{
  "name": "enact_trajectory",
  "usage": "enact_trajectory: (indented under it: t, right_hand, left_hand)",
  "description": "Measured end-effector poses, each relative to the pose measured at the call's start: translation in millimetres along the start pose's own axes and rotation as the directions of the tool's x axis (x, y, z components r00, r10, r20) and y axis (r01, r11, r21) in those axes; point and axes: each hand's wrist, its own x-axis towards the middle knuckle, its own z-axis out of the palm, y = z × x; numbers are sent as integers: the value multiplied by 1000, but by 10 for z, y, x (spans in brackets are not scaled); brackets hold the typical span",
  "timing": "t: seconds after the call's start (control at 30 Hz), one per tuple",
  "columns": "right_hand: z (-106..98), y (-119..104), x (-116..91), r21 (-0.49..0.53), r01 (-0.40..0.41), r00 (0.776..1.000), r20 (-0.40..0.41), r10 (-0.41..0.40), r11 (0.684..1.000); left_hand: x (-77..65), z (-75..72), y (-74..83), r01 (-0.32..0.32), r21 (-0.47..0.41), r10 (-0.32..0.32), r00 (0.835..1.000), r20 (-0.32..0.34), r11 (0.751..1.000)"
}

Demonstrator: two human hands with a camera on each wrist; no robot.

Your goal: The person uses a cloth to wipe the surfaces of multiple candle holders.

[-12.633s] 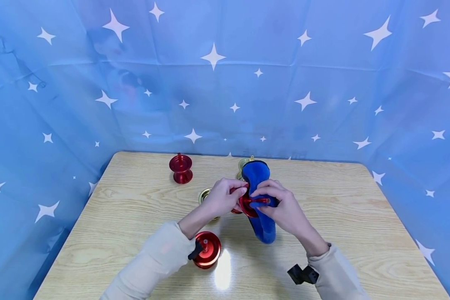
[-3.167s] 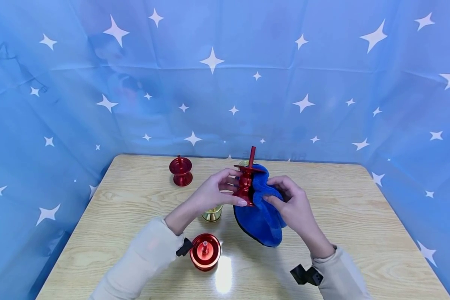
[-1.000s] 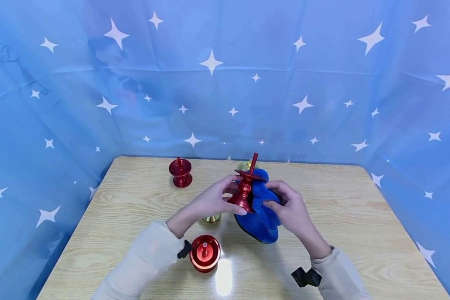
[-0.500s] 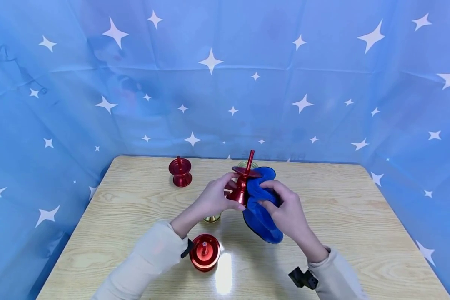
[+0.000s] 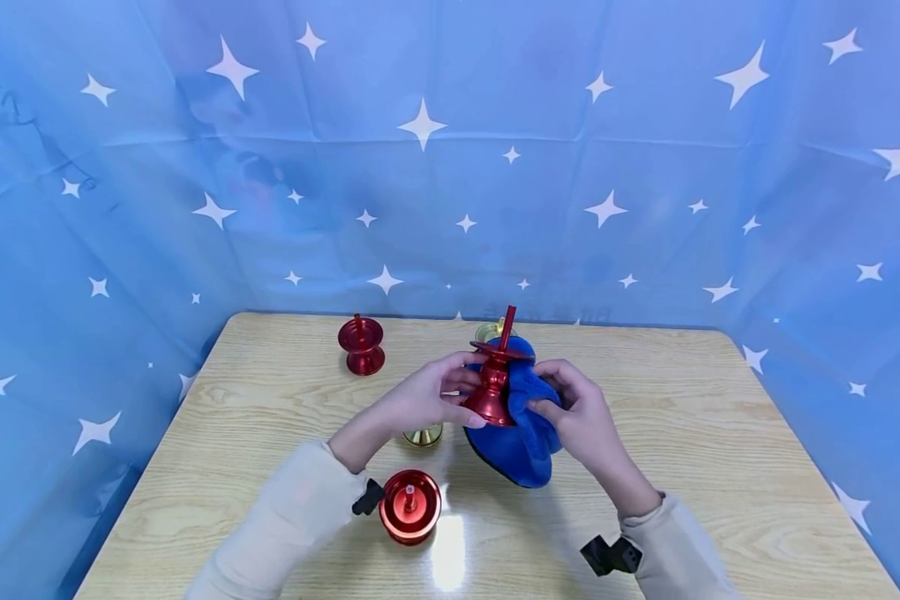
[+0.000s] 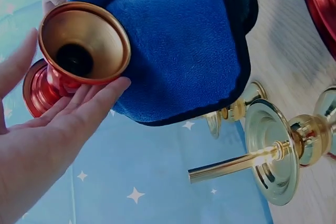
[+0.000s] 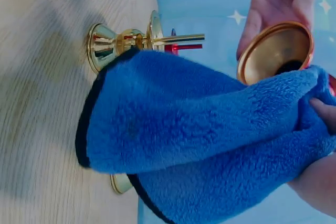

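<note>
A red metal candlestick (image 5: 492, 390) with a thin upright tube is held above the table, leaning slightly right. My left hand (image 5: 429, 393) grips its body from the left, thumb low near the base and fingers behind. The hollow gold-coloured underside of the candlestick (image 6: 107, 24) faces the left wrist view. My right hand (image 5: 583, 408) pinches a bunched blue plush cloth (image 5: 528, 425) with dark edging. That cloth lies against the candlestick's right side and hangs below it. In the right wrist view, the cloth (image 7: 194, 124) hides part of the base.
Another red candlestick (image 5: 361, 346) stands at the back left, and one more red candlestick (image 5: 411, 507) near my left sleeve. A gold candlestick (image 5: 424, 436) is partly hidden by my left hand. Behind the cloth shows a second gold candlestick (image 5: 487, 332). A star-patterned curtain (image 5: 450, 183) backs the table.
Earlier the candlestick lay tilted, its tube pointing right, with my right fingers and the cloth near it. Now it is nearly upright with cloth along its body. Lately both shifted slightly back and forth.
</note>
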Motion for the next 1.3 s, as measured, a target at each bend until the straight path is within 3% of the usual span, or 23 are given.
enact_trajectory:
  t: [0.1, 0.17, 0.33, 0.43, 0.63, 0.9, 1.03, 1.3]
  right_hand:
    - [25, -7, -7, -10, 14, 1000, -15, -14, 1000]
    - [48, -31, -18, -41, 21, 999, -28, -22, 999]
    - [103, -116, -53, -150, 67, 996, -42, -74, 986]
    - [107, -144, -64, -163, 87, 995, -41, -95, 983]
    - [51, -102, -52, -103, 41, 998, -40, -45, 994]
    - [8, -18, -29, -8, 22, 999, -27, -22, 1000]
    - [24, -17, -33, -2, 38, 999, -30, -38, 999]
    - [75, -91, -67, -70, 48, 997, -55, -51, 996]
  left_hand:
    - [23, 37, -27, 1, 51, 1, 999, -46, 999]
    - [41, 67, -43, 3, 141, 11, 995, -98, 990]
    - [67, 111, -56, 39, 331, 24, 983, -183, 943]
    - [65, 98, -55, 29, 311, 25, 985, -169, 950]
    - [29, 10, -38, 1, 111, 6, 998, -59, 994]
    - [6, -63, -38, -45, 3, 45, 997, 70, 999]
    - [8, -34, -46, -28, 47, 25, 998, 65, 998]
    - [15, 52, -20, 1, 257, 20, 997, -79, 966]
